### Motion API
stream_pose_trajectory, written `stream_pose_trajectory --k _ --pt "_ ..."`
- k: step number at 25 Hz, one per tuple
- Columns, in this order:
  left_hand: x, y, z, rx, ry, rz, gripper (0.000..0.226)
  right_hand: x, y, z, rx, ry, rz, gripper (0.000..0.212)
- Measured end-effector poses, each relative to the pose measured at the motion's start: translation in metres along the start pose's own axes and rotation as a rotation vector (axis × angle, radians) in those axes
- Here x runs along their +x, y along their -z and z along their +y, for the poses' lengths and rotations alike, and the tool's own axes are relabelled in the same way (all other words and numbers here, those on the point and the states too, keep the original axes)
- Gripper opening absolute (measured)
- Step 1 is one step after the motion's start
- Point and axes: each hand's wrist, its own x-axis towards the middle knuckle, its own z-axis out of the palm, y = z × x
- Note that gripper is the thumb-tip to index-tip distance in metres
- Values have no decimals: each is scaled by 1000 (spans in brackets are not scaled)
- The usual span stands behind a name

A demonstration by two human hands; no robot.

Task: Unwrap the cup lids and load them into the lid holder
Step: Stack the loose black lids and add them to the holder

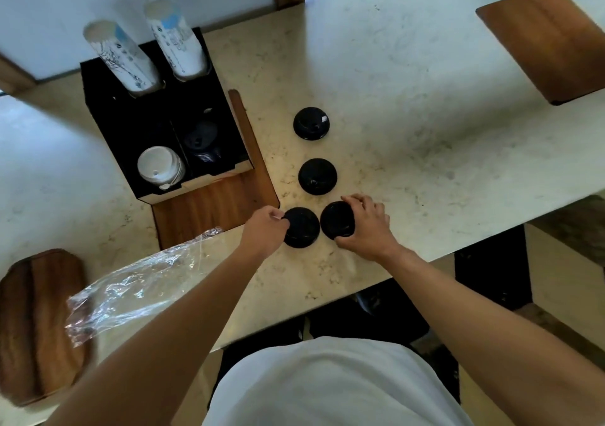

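Left hand point(263, 229) pinches the near-left lid stack point(302, 229); right hand point(366, 226) grips the neighbouring stack point(337, 221). Both stacks sit on the worktop point(409, 98); empty wrapper point(137, 281) lies left.

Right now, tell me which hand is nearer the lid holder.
Left. The left hand grips a black lid stack just off the lid holder's wooden base; the right hand grips another stack farther right.

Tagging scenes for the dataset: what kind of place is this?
Likely a cafe or self-serve drinks counter: a black holder with tall paper cup stacks and lid slots, loose black lid stacks on a marble-look counter.
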Motion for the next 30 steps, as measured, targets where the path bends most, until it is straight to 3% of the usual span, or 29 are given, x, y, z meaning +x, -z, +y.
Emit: stream_pose_trajectory --k 3,7,12,15,18,23,30 --pt "0 -1 1 30 9 33 14 3 -4 8 -61 63 -10 97" --pt "-1 4 4 49 -7 76 11 2 -2 4 18 67 117 95" --pt "-11 11 13 -641 234 -190 20 -7 -2 -34 182 178 163 101" --pt "-18 15 3 -824 206 -230 22 -13 -9 -62 175 272 113 100" --pt "-21 20 -13 -906 223 -186 16 -17 -18 -83 132 353 78 96" --pt "-22 33 -39 -1050 275 -176 24 -16 -30 -97 125 403 33 96" --pt "-19 45 -57 -1042 428 -39 20 0 -26 -80 -93 279 7 105"
